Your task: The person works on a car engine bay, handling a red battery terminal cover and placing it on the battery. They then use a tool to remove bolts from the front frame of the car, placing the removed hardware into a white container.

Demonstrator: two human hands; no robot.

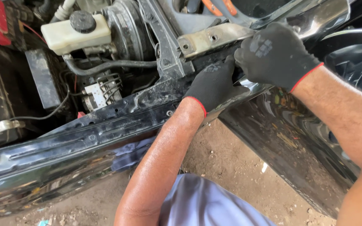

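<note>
I look down into a car's engine bay over a black fender edge [84,142]. My left hand [212,83], in a black glove with a red cuff, is tucked under the fender rim by a grey metal bracket [210,39]; its fingers are hidden. My right hand [275,54], gloved the same way, is closed over the fender's upper edge just right of the bracket. What lies under either palm cannot be seen.
A white fluid reservoir [74,35] with a black cap sits at the upper left beside a round black booster [128,31]. Hoses and a small metal valve block [101,92] lie below it. The glossy black body panel [298,146] runs down right; dirt ground [223,159] lies below.
</note>
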